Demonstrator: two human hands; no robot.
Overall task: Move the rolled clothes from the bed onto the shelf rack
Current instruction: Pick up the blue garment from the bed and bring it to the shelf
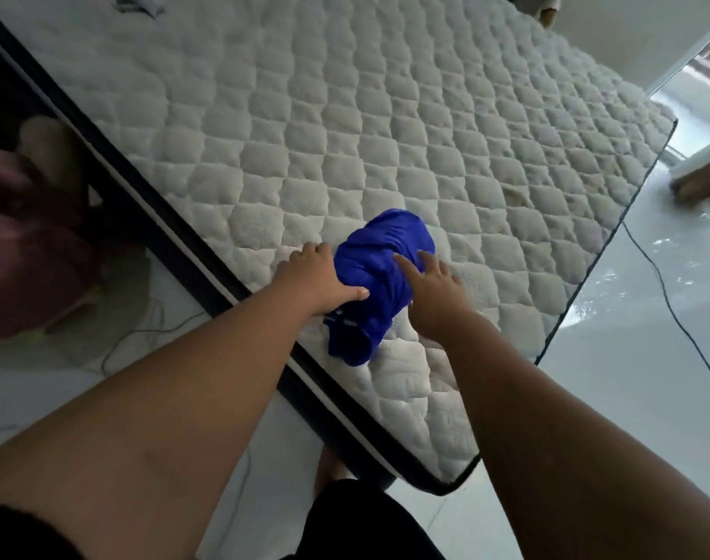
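Observation:
A blue rolled garment (379,276) lies on the white quilted mattress (385,127), close to its near edge. My left hand (317,276) rests on the mattress against the roll's left side, thumb touching the cloth and fingers spread. My right hand (434,289) sits on the roll's right side with its index finger laid across the top. The roll rests on the bed between the two hands. No shelf rack is in view.
A small grey cloth (139,4) lies at the mattress's far left corner. The dark mattress border (175,252) runs diagonally. Cables trail on the glossy floor at right (668,293) and left (143,337). A blurred dark reddish shape (22,256) sits at far left.

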